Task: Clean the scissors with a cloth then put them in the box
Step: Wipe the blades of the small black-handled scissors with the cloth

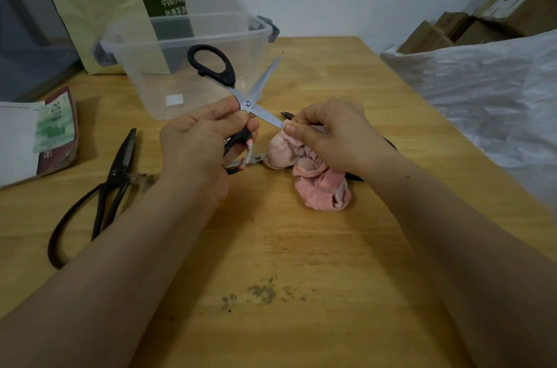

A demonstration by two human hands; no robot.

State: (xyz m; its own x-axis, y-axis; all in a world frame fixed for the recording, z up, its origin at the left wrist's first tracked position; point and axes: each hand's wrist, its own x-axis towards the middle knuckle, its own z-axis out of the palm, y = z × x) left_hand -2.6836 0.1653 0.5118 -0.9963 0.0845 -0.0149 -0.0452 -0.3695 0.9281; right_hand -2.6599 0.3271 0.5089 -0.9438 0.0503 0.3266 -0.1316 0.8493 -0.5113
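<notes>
Over the bench (271, 247), the right hand (328, 132) pinches the pink cloth (316, 183) round one blade. The left hand (196, 141) grips the scissors (247, 103) by a handle, spread open for wiping. Just beyond both sets of fingers waits the clear box (144, 72).

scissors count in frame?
4: black-handled pair in left hand; iron pair on table, left; small pair beneath left hand; dark pair mostly hidden behind right hand, so uncertain.

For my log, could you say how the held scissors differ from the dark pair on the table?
The held scissors have bright blades, spread open; the dark pair is dull metal, shut. The held scissors are in the left hand; the dark pair lies flat. Both are outside the box.
</notes>
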